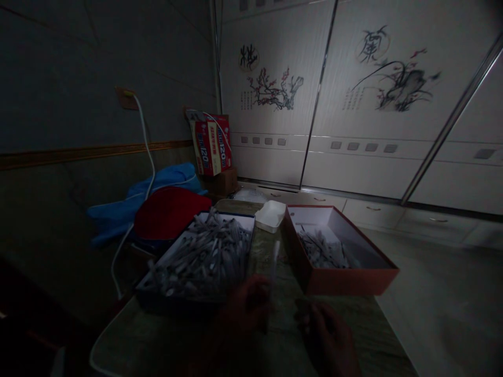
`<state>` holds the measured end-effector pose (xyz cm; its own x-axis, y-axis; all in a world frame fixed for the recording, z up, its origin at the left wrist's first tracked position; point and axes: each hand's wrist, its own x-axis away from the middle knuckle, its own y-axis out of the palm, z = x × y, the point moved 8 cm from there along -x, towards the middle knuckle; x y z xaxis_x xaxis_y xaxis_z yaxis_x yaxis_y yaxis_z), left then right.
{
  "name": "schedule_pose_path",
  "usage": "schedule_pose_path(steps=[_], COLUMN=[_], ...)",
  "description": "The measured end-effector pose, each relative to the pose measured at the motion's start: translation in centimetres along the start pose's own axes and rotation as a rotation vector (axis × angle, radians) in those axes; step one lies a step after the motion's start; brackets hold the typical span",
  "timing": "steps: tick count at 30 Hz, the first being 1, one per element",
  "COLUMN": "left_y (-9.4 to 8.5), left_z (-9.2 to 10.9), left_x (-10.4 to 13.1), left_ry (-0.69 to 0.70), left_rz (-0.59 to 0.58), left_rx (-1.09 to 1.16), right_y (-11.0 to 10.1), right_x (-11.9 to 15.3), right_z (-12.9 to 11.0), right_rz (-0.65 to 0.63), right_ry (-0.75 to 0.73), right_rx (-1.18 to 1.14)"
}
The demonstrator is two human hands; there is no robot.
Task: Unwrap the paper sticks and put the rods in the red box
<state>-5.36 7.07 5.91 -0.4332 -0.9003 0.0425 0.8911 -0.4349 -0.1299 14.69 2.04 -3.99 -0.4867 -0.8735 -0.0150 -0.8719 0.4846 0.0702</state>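
Low over the table, my left hand (248, 303) is closed around a slim, pale, see-through tube (275, 259) that stands nearly upright. My right hand (330, 330) is apart from it to the right, fingers pinched together; whatever they hold is too dark to make out. Beside my left hand lies a dark-edged box (251, 225) heaped with many slim greyish sticks or tubes (212, 254). An orange-red box (346, 283) with a white inside is beyond my right hand. It contains a smaller pile of similar thin pieces (324, 248).
A small white tray (271, 215) sits between the boxes at the back of the table (275, 345). Left of them are a red cushion-like thing (171, 212), blue cloth (168, 180) and a white cable (147, 141). Red cartons (212, 144) stand near the sliding cupboard doors (275, 120).
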Motion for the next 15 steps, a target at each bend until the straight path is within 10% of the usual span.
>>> schedule_pose_path(steps=[5,15], left_y=[8.6,7.8], left_z=[-9.2,-12.5], left_x=[-1.7,-2.9], left_ry=[-0.185,-0.135], left_rz=[-0.082,0.232], left_rx=[0.559,0.943], right_y=[-0.8,0.2], right_x=[-0.4,0.7], right_z=[1.1,1.0], right_rz=[-0.038,-0.204], right_ry=[0.028,-0.169], right_rx=[0.064,0.39])
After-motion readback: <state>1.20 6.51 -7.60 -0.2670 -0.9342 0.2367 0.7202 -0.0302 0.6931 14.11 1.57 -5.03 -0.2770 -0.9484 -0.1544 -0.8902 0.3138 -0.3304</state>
